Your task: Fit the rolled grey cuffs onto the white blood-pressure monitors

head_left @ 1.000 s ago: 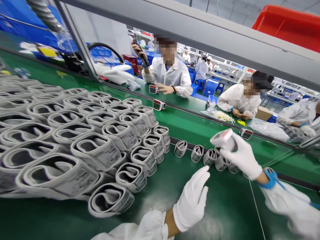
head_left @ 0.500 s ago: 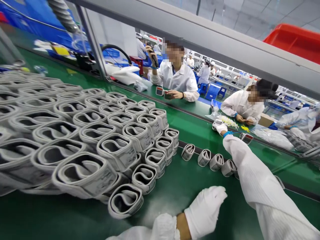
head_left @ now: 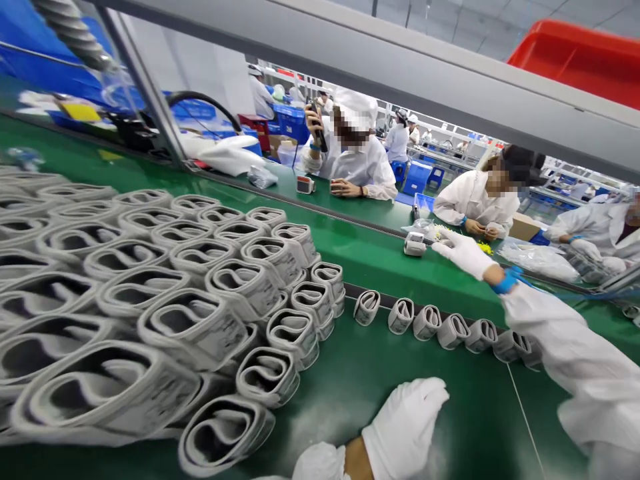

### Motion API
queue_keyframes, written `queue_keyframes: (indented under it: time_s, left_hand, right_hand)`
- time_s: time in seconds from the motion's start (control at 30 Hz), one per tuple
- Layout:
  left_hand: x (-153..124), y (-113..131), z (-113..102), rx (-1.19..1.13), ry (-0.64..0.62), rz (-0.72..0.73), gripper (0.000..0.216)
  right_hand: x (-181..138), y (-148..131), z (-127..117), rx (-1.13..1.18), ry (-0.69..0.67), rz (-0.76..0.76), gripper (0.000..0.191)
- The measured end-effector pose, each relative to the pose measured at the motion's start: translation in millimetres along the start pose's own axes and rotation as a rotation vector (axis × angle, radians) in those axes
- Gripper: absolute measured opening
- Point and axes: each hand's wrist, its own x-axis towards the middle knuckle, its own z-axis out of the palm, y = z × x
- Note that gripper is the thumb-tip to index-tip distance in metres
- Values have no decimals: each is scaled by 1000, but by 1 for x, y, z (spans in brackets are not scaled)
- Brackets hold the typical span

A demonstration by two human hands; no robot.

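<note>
My right hand point(head_left: 463, 253), in a white glove with a blue wristband, lies stretched out over the green conveyor belt point(head_left: 365, 250). Its fingertips are just beside a small white blood pressure monitor point(head_left: 415, 244), and it holds nothing. My left hand point(head_left: 405, 427), also gloved in white, rests low on the green work table point(head_left: 450, 420) with empty, flat fingers. Closest to it is a rolled grey cuff point(head_left: 225, 433) at the front of a large stack of rolled cuffs point(head_left: 200, 313). A row of several rolled cuffs point(head_left: 425, 323) stands along the belt's near edge.
A grey overhead beam point(head_left: 350, 60) crosses the view, with a red crate point(head_left: 575, 60) above it. Across the belt sit several co-workers in white coats point(head_left: 360, 167), one holding a tool. Another monitor point(head_left: 305, 185), yellow parts and plastic bags lie on their side.
My right hand has let go of the monitor, which now stands on the belt. The hand has moved right of it, and the row of cuffs shows more fully. My left hand has barely moved.
</note>
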Motion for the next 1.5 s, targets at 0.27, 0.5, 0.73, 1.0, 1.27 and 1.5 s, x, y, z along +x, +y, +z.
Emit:
queue_keyframes:
  time_s: [0.27,0.5,0.73,1.0,1.27,1.5]
  left_hand:
    - [4,14,-14,-73,-78,-113,56]
    - [27,29,24,-187,-272,-45,21]
    - [45,24,52,-60,-277,-178,15]
    - [43,18,39,63,-434,-74,15]
    - [50,19,19,207,-754,-70,29]
    - [37,4,2,344,-765,-216,20]
  right_hand:
    - [-235,-42,1,12,429,-364,61]
    - [-310,-48,94,474,158,-62,48]
    - [-289,-26,105,960,-21,336,34]
    - [-278,-38,105,1077,-40,427,31]
    - [-269,-45,92,1036,-119,320,24]
    - [-262,-48,85,954,-188,254,29]
